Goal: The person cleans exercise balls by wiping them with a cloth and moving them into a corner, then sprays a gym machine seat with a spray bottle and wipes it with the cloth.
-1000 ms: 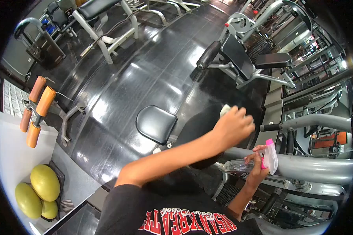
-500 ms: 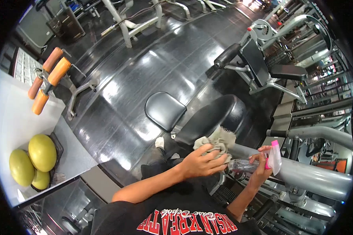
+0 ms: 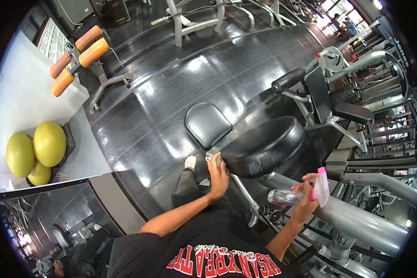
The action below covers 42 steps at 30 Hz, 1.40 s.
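Observation:
My left hand (image 3: pixel 218 177) is at the near left edge of a thick black padded seat (image 3: pixel 264 148), its fingers closed over a greyish cloth (image 3: pixel 212 153). Most of that cloth is hidden under the fingers. A smaller black pad (image 3: pixel 208 124) sits just beyond this hand. On the right, my right hand (image 3: pixel 305 200) grips a clear spray bottle (image 3: pixel 282 197) with a pink and white spray head, tilted on its side. The bottle is held above a thick grey machine tube (image 3: pixel 363 221).
Yellow exercise balls (image 3: pixel 50 143) rest by the white wall at left, below orange foam rollers (image 3: pixel 93 52). A mirror (image 3: pixel 55 227) stands at lower left. Another machine with a black backrest (image 3: pixel 317 92) is at right. Dark shiny flooring (image 3: pixel 171 88) spreads ahead.
My left hand has moved left and up with the cloth, from above the grey tube to the seat's edge. The right hand still holds the spray bottle. The view has shifted.

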{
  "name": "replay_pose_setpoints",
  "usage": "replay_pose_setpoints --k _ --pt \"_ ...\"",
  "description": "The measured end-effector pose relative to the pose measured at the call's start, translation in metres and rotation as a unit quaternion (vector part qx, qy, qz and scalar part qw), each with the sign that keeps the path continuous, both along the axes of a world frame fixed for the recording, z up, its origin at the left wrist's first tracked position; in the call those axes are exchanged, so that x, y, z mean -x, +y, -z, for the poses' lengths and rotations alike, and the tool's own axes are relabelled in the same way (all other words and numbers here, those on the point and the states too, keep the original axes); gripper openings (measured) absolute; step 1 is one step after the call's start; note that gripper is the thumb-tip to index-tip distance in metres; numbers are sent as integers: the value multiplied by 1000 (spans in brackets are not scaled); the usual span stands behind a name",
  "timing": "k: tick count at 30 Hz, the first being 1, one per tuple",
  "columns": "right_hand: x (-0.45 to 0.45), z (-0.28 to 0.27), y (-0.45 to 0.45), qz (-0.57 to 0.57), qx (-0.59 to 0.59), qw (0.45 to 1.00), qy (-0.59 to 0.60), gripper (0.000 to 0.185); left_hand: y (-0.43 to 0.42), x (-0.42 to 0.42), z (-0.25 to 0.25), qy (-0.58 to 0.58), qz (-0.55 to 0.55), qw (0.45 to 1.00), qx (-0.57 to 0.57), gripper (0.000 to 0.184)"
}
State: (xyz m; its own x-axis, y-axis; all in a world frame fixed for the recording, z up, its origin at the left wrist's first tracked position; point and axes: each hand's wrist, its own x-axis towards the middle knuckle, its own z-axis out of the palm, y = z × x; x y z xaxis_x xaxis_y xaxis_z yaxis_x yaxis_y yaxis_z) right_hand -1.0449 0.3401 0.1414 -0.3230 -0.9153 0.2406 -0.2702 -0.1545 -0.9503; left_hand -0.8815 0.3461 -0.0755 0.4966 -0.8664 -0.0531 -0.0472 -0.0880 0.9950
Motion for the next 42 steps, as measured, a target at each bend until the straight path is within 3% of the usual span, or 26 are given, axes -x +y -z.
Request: replay_pose_setpoints --k 5,7,10,13,14,15,17,18,21,23,25,27,29,33,34,37,39,41,42 --pt "4 4 -1 -14 -6 1000 -11 14 9 12 -85 13 -7 1000 19 29" --pt "3 4 -3 -16 -8 1000 -17 14 14 16 -106 -2 3 997 77 29" --pt "4 6 -6 -14 -1 1000 -20 15 6 18 -139 -116 84 964 222 36" --pt "4 4 -6 -12 9 1000 -21 15 -35 22 -180 -271 193 887 319 44" --pt "4 2 -6 -12 8 1000 -24 15 -48 23 -196 -344 225 861 300 37" --pt "6 0 -5 -7 11 1000 -24 15 -60 26 -199 -344 229 858 305 37" --pt "10 -2 -2 -4 0 1000 -20 16 -81 35 -205 -457 265 790 311 30" --pt "11 -3 -1 1 2 1000 -21 16 -94 39 -208 -457 268 787 315 30" --pt "13 -3 2 9 15 999 -30 15 -136 52 -217 -519 371 705 309 21" --pt "13 -3 3 22 18 999 -31 14 -168 66 -213 -532 407 663 334 20" --pt "12 -2 3 26 17 999 -29 14 -199 78 -212 -518 440 655 330 22" --pt "11 0 4 30 16 999 -26 13 -226 89 -215 -468 607 616 182 23" --pt "11 3 5 33 14 999 -40 14 -252 100 -204 -424 656 615 110 26" --pt "9 6 7 51 3 998 -45 13 -289 109 -182 -369 763 525 82 33" --pt "9 6 7 61 -2 997 -46 13 -298 113 -170 -294 793 533 17 33" --pt "7 7 7 80 -8 995 -56 14 -311 120 -141 -232 820 520 -64 34" --pt "8 10 8 93 -19 994 -48 14 -328 134 -83 -184 841 488 -144 32" --pt "6 12 7 94 -25 994 -44 18 -345 141 -23 -238 856 452 -75 37" --pt "5 13 6 90 -32 995 -41 22 -350 173 65 -239 858 448 -73 37"
